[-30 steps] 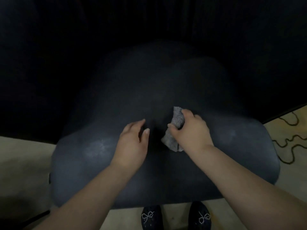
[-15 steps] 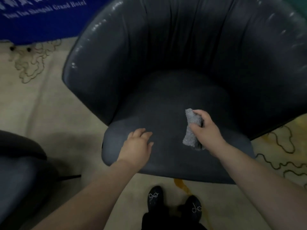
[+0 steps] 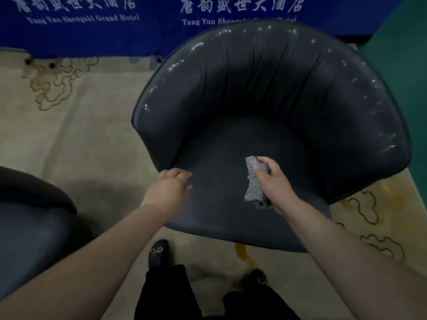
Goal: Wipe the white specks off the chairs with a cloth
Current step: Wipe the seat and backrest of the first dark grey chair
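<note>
A dark grey tub chair (image 3: 265, 93) stands in front of me, with white specks along the top rim of its curved back. My right hand (image 3: 271, 181) grips a folded grey cloth (image 3: 254, 183) over the middle of the seat. At the seat's front left edge my left hand (image 3: 169, 188) hovers or rests with relaxed fingers and holds nothing.
A second dark chair (image 3: 30, 218) fills the lower left. A blue banner with white lettering (image 3: 115, 24) hangs behind the chair. Patterned beige carpet (image 3: 80, 139) lies around, and my dark shoes (image 3: 159, 252) stand just before the seat.
The view has pulled back and up from the seat, so the whole chair back and the banner show. Both hands stay over the seat; my left hand has shifted toward its left edge.
</note>
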Available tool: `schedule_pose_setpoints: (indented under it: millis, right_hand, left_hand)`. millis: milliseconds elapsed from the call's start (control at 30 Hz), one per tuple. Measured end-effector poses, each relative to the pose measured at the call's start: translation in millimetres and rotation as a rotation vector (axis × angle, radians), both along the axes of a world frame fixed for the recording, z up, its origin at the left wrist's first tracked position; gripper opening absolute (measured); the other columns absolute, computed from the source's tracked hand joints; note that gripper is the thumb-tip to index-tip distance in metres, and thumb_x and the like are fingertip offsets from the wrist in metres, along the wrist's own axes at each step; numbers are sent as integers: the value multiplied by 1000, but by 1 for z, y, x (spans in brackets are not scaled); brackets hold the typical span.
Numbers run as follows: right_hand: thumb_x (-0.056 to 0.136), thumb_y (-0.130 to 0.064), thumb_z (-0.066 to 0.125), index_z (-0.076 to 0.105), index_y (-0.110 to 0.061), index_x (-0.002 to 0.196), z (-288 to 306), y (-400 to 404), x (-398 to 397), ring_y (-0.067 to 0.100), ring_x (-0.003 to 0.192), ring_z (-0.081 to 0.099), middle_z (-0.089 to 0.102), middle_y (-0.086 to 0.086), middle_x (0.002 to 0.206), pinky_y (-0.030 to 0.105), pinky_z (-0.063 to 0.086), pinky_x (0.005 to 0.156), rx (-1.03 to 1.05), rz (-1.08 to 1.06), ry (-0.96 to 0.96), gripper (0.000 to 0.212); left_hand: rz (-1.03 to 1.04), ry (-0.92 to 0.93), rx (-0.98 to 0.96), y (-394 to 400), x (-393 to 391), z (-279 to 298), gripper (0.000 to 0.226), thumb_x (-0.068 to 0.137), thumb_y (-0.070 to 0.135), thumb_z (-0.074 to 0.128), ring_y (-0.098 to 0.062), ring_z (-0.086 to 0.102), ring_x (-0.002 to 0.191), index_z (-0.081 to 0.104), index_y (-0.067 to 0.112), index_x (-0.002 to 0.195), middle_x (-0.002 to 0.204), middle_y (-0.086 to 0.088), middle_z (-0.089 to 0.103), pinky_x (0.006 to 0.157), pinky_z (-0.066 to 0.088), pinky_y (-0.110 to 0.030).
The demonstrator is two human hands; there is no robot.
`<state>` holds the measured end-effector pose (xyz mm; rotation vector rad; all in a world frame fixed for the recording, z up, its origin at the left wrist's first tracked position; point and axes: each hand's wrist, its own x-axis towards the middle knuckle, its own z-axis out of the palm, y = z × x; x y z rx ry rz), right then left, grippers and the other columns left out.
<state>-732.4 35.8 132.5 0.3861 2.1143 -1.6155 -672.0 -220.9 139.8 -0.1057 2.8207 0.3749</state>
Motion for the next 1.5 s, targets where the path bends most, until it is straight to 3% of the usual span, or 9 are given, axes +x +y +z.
schedule_pose_setpoints:
  millis: [133, 267, 467, 733, 967, 1100, 1200, 1367, 1500]
  right_hand:
    - [93, -40, 53, 49, -47, 120, 14, -45, -2, 11, 95, 65, 56, -10, 116, 28, 55, 72, -3, -64, 12, 28]
    - [96, -40, 50, 47, -50, 116, 30, -91, -4, 25, 94, 67, 57, -4, 115, 47, 58, 79, -17, -177, 15, 23]
    - [96, -44, 45, 47, -52, 115, 53, -154, -3, 16, 90, 64, 56, -11, 110, 32, 56, 62, 51, -289, 76, 21]
    - [96, -41, 49, 37, -44, 133, 49, -186, -29, 2, 96, 57, 49, -24, 109, 21, 48, 77, 31, -280, 109, 39]
    - [93, -40, 55, 36, -37, 136, 48, -200, -55, 5, 97, 60, 53, -18, 111, 34, 54, 86, -9, -295, 96, 48]
    - [90, -40, 59, 42, -37, 125, 48, -214, -62, 6, 93, 62, 58, -15, 107, 35, 55, 83, -9, -339, 100, 39]
    - [88, -41, 61, 44, -42, 115, 44, -226, -67, 6, 88, 64, 61, -13, 102, 31, 55, 78, -1, -409, 91, 31]
    - [90, -43, 58, 48, -36, 120, 35, -258, -78, 4, 92, 62, 61, -13, 105, 25, 52, 78, 30, -579, 49, 32]
    - [93, -44, 53, 56, -33, 118, 34, -300, -89, -9, 90, 57, 61, -14, 112, 7, 43, 67, 31, -706, 26, 28]
  left_hand:
    - [-66, 16, 1, -46, -18, 16, 44, 97, 36, 45, -22, 39, 126, 46, 23, 140, 140, 2, 46, 101, 37, -35]
    - [-191, 38, 20, -89, -37, 37, 47, 97, 35, 46, -24, 37, 128, 43, 22, 142, 142, 0, 44, 106, 34, -34]
    - [-289, 98, 72, -143, -75, 63, 49, 96, 30, 50, -26, 35, 129, 42, 20, 143, 143, -5, 40, 111, 27, -32]
    - [-202, 150, 174, -177, -127, 65, 50, 93, 25, 57, -25, 38, 128, 46, 18, 141, 141, -4, 39, 110, 34, -36]
    - [-107, 116, 189, -200, -165, 60, 52, 93, 27, 56, -23, 37, 131, 41, 24, 143, 141, -2, 36, 109, 33, -34]
    - [-127, 68, 182, -213, -194, 53, 58, 92, 30, 58, -25, 35, 134, 35, 27, 145, 147, -5, 32, 110, 34, -38]
    - [-176, 7, 221, -222, -220, 43, 67, 90, 30, 63, -25, 39, 132, 30, 29, 147, 149, -4, 29, 109, 35, -37]
    - [-324, -53, 311, -235, -260, 28, 77, 84, 27, 70, -22, 52, 117, 27, 27, 148, 143, 2, 34, 98, 47, -37]
    - [-501, -95, 310, -246, -285, 16, 88, 81, 32, 74, -18, 52, 118, 21, 23, 150, 144, 1, 34, 96, 47, -33]
